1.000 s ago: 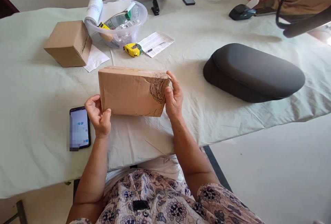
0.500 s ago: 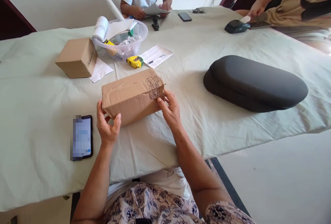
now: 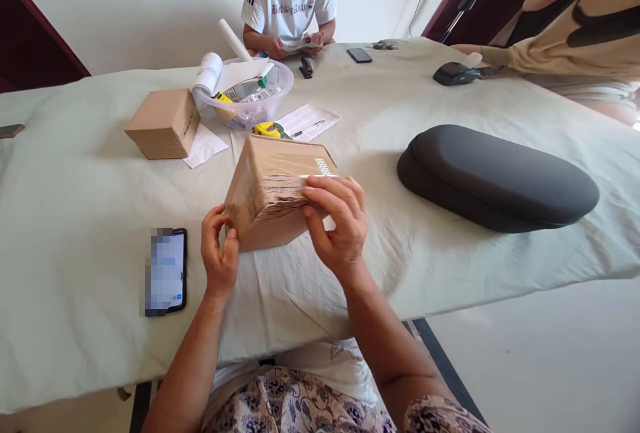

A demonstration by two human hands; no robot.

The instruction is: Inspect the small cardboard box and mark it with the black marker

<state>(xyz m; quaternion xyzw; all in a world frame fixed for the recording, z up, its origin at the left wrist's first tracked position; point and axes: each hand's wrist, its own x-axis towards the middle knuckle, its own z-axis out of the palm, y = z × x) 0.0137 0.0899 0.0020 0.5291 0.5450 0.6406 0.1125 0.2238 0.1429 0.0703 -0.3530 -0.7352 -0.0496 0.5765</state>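
A brown cardboard box (image 3: 280, 236) is tilted above the cloth-covered table, between my two hands. My left hand (image 3: 220, 253) grips its left lower corner, with thumb and fingers closed on the edge. On the right side, my right hand (image 3: 340, 220) holds the box's edge, fingers over the top and thumb on the near face. A band of torn, layered-looking tape or paper runs along the near edge, slightly blurred. A phone (image 3: 173, 270) with a lit screen lies left of my left hand.
Beyond the box are a yellow tape measure (image 3: 269, 129), a printed sheet (image 3: 315, 121) with a pen, a second cardboard box (image 3: 163, 123) and a plastic basin (image 3: 280, 90) of odds and ends. A black oval case (image 3: 500, 176) lies right. Two other people sit at the table.
The cardboard box has been turned and tipped, so a different face and edge show. My right hand's fingers have moved onto the top edge. The person at the right has raised a hand.
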